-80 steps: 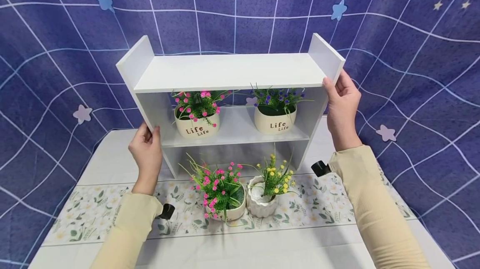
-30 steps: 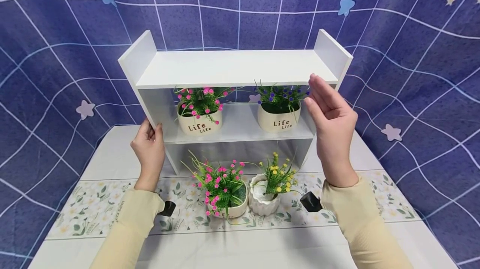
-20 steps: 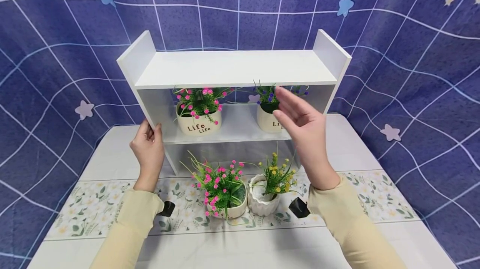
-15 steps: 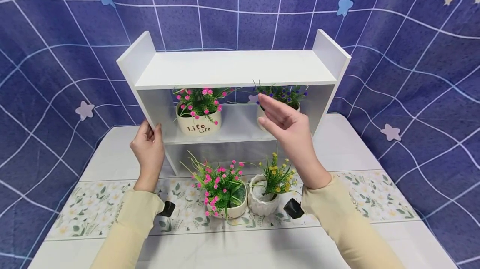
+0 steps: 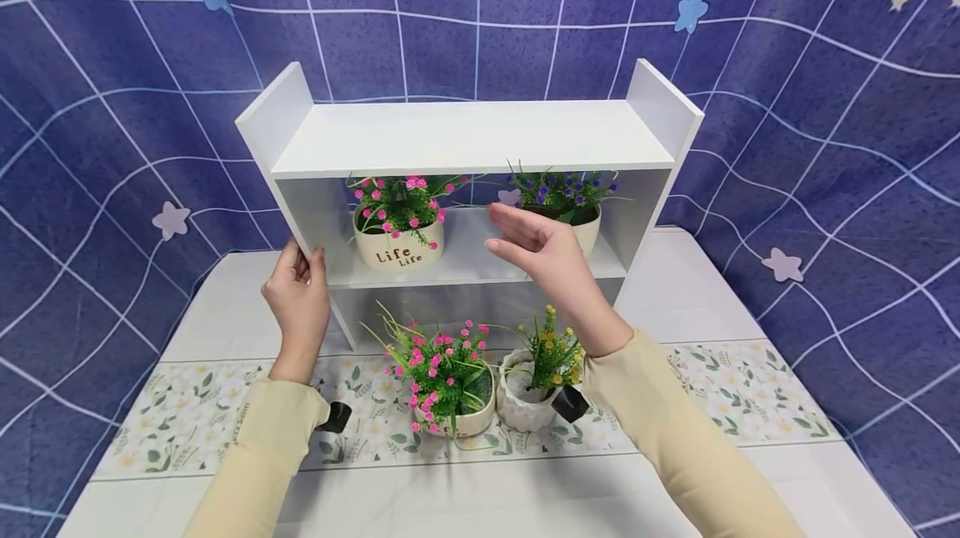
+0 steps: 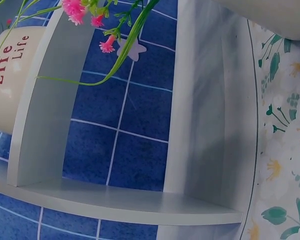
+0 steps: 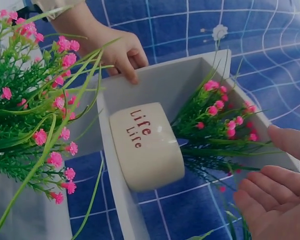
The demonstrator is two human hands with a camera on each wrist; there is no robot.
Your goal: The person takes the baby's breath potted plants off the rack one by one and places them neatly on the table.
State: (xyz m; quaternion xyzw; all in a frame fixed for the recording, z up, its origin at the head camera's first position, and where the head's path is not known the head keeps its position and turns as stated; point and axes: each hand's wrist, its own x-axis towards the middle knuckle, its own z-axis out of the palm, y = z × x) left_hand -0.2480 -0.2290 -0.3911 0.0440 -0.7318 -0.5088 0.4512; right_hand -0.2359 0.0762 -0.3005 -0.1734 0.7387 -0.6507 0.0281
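Note:
A white shelf unit [image 5: 465, 136] stands upright at the back of the table. My left hand [image 5: 297, 292] grips the front edge of its left side panel, thumb inside. My right hand [image 5: 551, 258] has straight, relaxed fingers and holds nothing. It hovers before the middle board, partly covering a cream pot with blue-purple flowers [image 5: 588, 231]. To its left on that board sits another cream pot [image 5: 393, 248], marked "Life", with pink flowers. In the right wrist view, the right hand's fingers [image 7: 270, 187] reach toward those pink flowers [image 7: 232, 125], apart from the pot [image 7: 147, 147].
In front of the shelf, a cream pot with pink flowers [image 5: 438, 379] and a white ribbed pot with yellow flowers [image 5: 525, 404] stand side by side on a floral runner [image 5: 198, 417]. A blue curtain with white lines [image 5: 442, 54] hangs behind.
My right hand has let go of the shelf's right panel and moved left and down, across the blue-purple flowers, toward the middle. My left hand has kept its grip on the left panel.

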